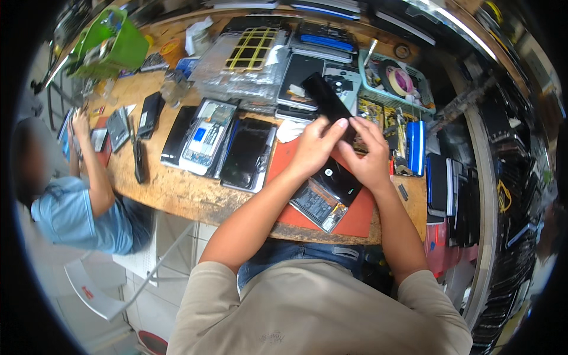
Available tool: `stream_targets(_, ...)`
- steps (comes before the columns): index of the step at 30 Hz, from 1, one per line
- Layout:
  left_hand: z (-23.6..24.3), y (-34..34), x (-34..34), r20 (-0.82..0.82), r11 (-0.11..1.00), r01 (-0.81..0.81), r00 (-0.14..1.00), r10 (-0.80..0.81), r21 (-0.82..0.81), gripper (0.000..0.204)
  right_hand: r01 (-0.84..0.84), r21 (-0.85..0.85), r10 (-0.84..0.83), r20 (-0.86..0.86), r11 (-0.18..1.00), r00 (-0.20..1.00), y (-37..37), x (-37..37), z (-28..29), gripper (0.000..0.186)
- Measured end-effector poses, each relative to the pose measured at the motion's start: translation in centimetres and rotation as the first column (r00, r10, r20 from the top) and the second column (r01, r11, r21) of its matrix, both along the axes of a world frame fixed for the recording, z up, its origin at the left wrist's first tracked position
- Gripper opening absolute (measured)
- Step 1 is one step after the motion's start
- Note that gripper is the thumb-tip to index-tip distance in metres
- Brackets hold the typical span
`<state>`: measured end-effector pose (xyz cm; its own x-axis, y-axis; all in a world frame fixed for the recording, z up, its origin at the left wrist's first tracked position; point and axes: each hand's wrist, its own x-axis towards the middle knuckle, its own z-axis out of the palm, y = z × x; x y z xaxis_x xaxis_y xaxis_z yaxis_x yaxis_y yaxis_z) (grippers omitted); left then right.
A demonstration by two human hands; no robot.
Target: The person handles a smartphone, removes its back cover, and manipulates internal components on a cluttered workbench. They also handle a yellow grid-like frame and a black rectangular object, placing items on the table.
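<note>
A slim black phone panel (324,94) is raised above the bench, tilted with its far end toward the upper left. My left hand (315,147) grips its near end, thumb on top. From the other side, my right hand (368,155) closes its fingers on the same end. Below them, on an orange-red mat (359,220), lies an opened phone body (316,208) showing its battery and inner parts. A glossy black phone part (340,182) with a small white mark lies over its far side.
Left of the mat are a dark-screened phone (247,151) and an opened phone (207,133). Behind stand stacked phones and plastic sleeves (207,74). A teal basket (421,106) with tape and a blue cylinder (416,148) are on the right. Another person (83,216) sits left.
</note>
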<state>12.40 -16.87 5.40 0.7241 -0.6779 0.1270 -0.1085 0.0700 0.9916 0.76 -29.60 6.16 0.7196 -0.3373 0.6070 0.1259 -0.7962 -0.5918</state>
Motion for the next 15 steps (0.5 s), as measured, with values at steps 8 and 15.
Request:
stream_targets(8, -0.8, -0.3, -0.4, 0.058, 0.948, 0.185, 0.983, -0.175, -0.261, 0.046, -0.197, 0.717, 0.063, 0.21, 0.668, 0.976, -1.9, -0.1, -0.9, 0.021)
stream_targets(15, -0.8, -0.8, -0.2, -0.025, 0.955, -0.065, 0.998, 0.06, -0.29, 0.021, -0.383, 0.906, 0.028, 0.384, 0.181, 0.923, -2.7, 1.3, -0.7, 0.007)
